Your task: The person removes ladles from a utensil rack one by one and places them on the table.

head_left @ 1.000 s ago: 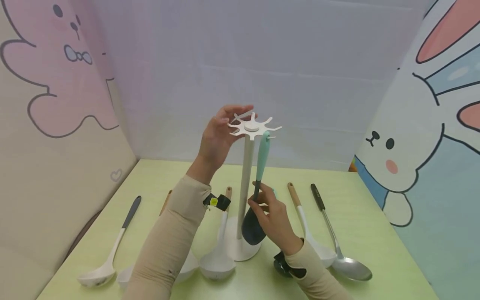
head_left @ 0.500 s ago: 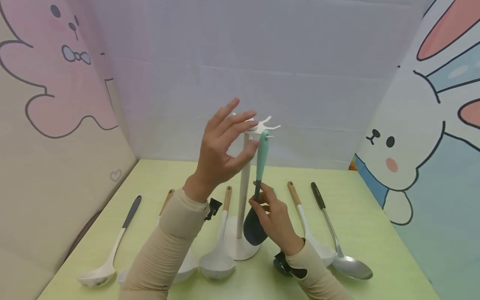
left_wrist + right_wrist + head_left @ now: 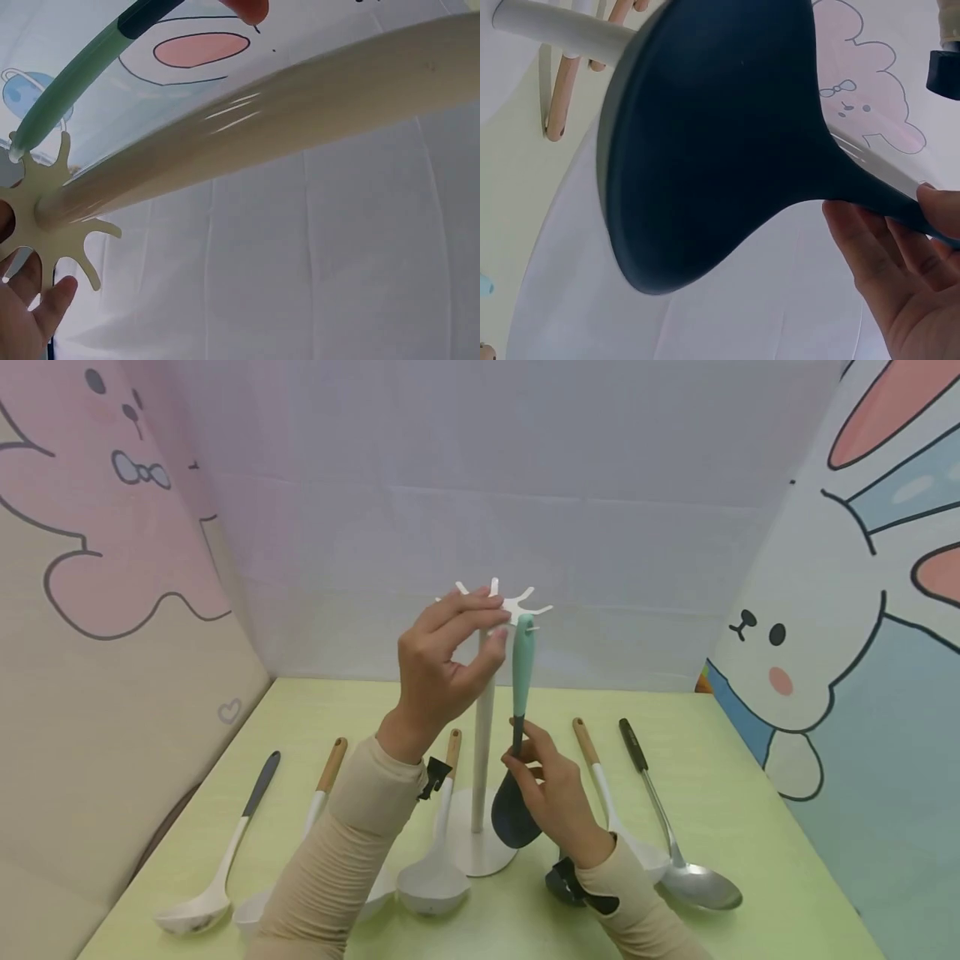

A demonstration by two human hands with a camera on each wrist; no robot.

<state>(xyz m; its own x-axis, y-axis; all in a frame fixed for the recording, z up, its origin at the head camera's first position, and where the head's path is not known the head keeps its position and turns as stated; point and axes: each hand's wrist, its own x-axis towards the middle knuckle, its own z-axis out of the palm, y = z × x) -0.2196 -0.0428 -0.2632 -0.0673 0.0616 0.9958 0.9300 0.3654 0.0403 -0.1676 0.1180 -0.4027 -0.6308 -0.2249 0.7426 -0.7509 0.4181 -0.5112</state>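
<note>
In the head view a white utensil rack [image 3: 483, 735] stands mid-table, with a ring of hooks on top. My left hand [image 3: 442, 664] holds this top, fingers over the hooks and thumb below; the left wrist view shows the hook disc [image 3: 66, 241] between them. A ladle with a mint handle [image 3: 522, 672] and a dark bowl [image 3: 727, 135] hangs by the hole in its handle, a hook tip showing through. My right hand [image 3: 558, 793] pinches its dark neck between thumb and fingers. The bowl hangs beside the pole, above the round base.
Left on the table lies a white ladle with a grey handle [image 3: 197, 914]. A white ladle with a wooden handle [image 3: 433, 889] lies before the rack. To the right are another wooden-handled utensil [image 3: 587, 743] and a steel spoon [image 3: 701, 887]. My sleeves cover parts of others.
My left hand first reached behind the hooks, then came round with spread fingers, and now closes on the rack's top. The right hand and ladle have barely moved.
</note>
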